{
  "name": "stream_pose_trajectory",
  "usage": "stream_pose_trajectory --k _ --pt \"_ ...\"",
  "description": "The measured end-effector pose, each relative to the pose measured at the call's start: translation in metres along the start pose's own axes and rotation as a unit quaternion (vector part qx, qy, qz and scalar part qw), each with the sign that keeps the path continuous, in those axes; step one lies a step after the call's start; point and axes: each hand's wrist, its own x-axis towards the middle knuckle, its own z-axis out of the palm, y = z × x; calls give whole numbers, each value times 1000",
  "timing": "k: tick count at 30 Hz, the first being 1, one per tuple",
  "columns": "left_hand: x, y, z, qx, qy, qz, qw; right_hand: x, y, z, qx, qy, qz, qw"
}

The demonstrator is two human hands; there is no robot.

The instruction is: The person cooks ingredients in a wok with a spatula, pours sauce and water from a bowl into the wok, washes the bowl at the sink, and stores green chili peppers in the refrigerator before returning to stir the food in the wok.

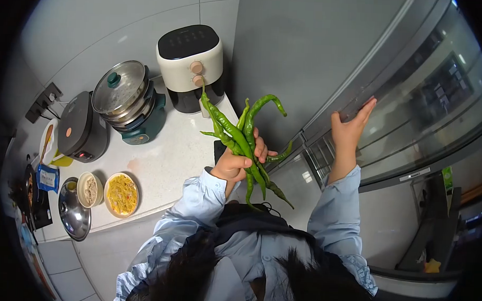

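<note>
A bunch of several long green chili peppers is held in my left hand, with the fingers wrapped round the middle of the bunch. Curved tips stick out above the fist and below it. My right hand is raised at the edge of a tall grey appliance door that looks like a refrigerator's. Its thumb and fingers are spread apart, and the fingertips seem to touch the door edge. Nothing shows in that hand.
On the white counter stand an air fryer, a steamer pot with glass lid and a dark rice cooker. Near its front edge are a plate of yellow food, a small bowl and a metal lid.
</note>
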Motion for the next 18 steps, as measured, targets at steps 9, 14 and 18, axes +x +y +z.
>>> stream_pose_trajectory --k 9,14,18 --pt "18 -37 28 -22 -7 9 1000 -4 13 3 20 44 -45 998" --pt "12 -64 39 -27 -12 30 999 -22 40 -43 152 47 -81 984" --pt "28 -108 43 -61 -7 35 998 -40 82 -110 317 18 -6 948"
